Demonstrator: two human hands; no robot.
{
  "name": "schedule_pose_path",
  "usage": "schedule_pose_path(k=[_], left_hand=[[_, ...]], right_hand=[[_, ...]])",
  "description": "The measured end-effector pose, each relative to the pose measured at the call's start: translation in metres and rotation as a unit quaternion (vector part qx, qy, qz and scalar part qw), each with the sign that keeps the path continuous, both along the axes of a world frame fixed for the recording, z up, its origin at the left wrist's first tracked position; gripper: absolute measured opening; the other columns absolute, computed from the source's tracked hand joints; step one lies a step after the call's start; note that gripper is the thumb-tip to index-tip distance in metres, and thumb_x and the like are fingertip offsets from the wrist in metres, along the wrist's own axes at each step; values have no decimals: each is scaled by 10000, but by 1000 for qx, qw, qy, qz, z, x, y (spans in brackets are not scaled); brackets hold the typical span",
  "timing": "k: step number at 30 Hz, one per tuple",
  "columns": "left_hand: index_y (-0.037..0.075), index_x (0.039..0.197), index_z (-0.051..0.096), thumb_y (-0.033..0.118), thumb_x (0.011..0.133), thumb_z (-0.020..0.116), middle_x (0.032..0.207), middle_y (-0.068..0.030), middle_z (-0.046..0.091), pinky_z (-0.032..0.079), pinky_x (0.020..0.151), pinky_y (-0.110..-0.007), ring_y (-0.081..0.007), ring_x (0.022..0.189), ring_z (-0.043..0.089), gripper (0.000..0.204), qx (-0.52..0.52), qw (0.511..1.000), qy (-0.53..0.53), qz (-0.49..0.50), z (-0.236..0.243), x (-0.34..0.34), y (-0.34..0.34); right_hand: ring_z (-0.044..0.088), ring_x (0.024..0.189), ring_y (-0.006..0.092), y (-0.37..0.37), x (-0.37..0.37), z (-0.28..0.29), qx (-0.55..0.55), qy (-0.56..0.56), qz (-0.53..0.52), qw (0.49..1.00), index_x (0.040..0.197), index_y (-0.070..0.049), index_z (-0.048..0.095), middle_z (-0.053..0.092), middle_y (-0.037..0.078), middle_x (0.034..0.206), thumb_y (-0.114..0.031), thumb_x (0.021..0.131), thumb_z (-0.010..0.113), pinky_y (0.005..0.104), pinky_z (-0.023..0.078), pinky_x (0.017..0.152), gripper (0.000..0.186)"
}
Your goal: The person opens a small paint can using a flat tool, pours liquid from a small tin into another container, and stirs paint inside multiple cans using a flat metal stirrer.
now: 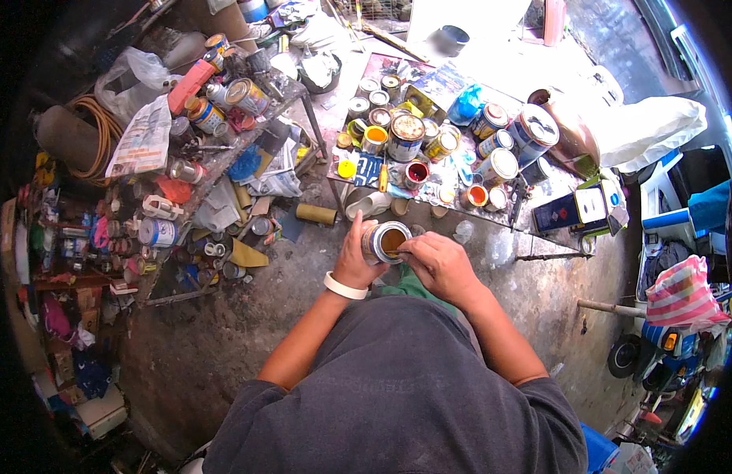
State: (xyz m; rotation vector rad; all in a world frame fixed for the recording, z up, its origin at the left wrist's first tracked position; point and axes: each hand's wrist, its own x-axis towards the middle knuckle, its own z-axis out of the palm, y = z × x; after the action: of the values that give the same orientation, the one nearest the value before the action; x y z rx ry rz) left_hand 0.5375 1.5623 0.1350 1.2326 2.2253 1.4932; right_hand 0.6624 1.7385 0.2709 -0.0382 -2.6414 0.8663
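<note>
An open metal can point(381, 242) of brown liquid is held upright in my left hand point(352, 265), whose fingers wrap round its side; a white band circles that wrist. My right hand point(435, 263) is closed at the can's right rim, pinching a thin stick-like tool point(399, 252) that reaches into the opening; its shape is mostly hidden. Beyond my hands stands a low bench point(524, 233) crowded with paint cans, among them an open red one point(416, 174), an open orange one point(477, 195) and a yellow one point(374, 136).
A cluttered metal rack point(172, 291) of cans, jars and newspapers stands at the left, with a coiled hose point(96, 130). A rectangular tin point(558, 213) sits on the bench's right end. Further right are a scooter point(671, 347), a striped bag point(675, 292) and a pole point(607, 307).
</note>
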Motion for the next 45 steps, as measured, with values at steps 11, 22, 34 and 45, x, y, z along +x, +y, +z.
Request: schedule_pose_path(k=[11,22,34,45], left_hand=[[5,1598,245,110,617,926,1371,-187,593,436,1104,-475,-378,1299,546,1199,-48,991,127,17,7,-10,28],[4,1606,215,163,670,912,1372,-215,582,440,1116,-476,-400,1298,545,1178,-102,994,24,-35,-10,-20,104],[29,1623,184,182,668,928,1370,-229,587,443,1124,-455,-380,1308,563,1220,-112,987,-57,-96,-13,-22,258],[40,1596,238,184,684,932,1411,-185,562,382,1142,-492,-383,1330,497,1155,-53,995,-79,2,-47,9,372]], right_hand=[[681,786,196,7,9,-50,-371,-95,-269,884,1111,-22,676,729,96,928,-150,1015,611,308,525,728,172],[630,740,83,99,45,-58,-509,23,-360,782,1078,-34,667,714,36,878,-186,1045,564,246,468,689,187],[629,758,79,262,75,-42,-518,47,-386,761,1078,-43,666,703,24,883,-188,1056,559,245,474,701,182],[628,794,83,379,39,-37,-473,-17,-324,819,1082,-29,674,689,12,923,-186,1062,566,249,496,725,192]])
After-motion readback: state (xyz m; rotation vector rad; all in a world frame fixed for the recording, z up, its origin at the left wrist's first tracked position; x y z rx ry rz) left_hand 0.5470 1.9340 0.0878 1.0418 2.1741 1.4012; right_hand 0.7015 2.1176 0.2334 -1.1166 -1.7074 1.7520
